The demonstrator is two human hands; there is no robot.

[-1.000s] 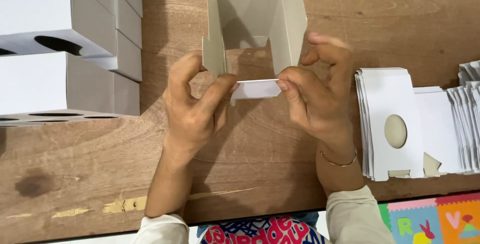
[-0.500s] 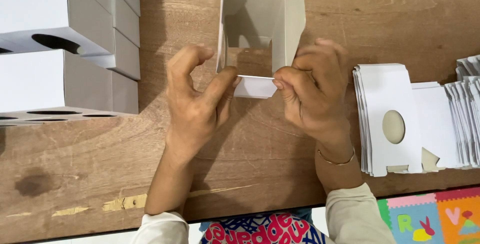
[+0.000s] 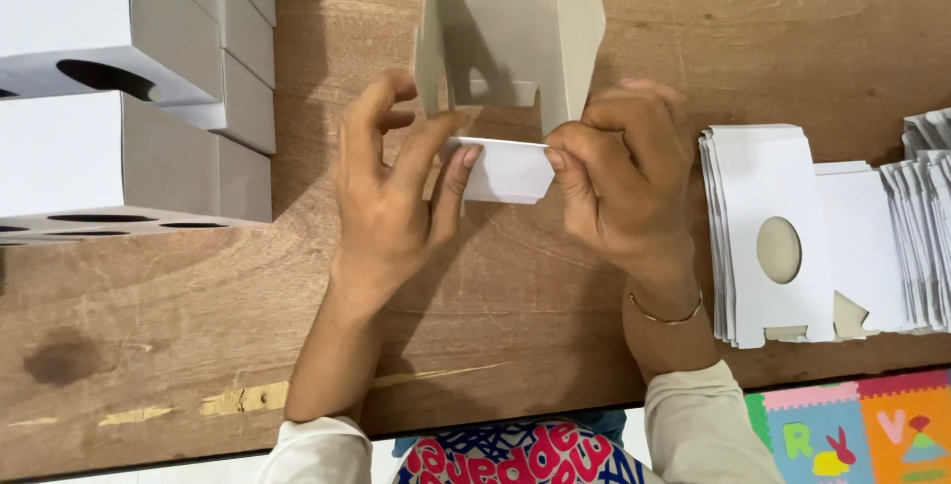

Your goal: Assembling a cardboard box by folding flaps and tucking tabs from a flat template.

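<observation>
A half-folded white cardboard box (image 3: 515, 38) stands open on the wooden table (image 3: 555, 345), its grey inside facing me. My left hand (image 3: 391, 197) grips its left side, thumb and fingers pinching near the lower flap. My right hand (image 3: 624, 177) grips the right side, its thumb pressing the white front flap (image 3: 507, 169), which is bent toward me between both hands. The box's upper flaps stick up past the top edge of the view.
Stacked finished white boxes (image 3: 119, 98) with oval cut-outs fill the left side. A pile of flat white box blanks (image 3: 773, 236) with an oval hole lies at the right, more blanks (image 3: 926, 216) beyond it. A colourful foam mat (image 3: 852, 430) shows below the table edge.
The box has been turned and squared up, its walls drawn closer together. Both hands shifted slightly, and the front flap is now folded further toward me.
</observation>
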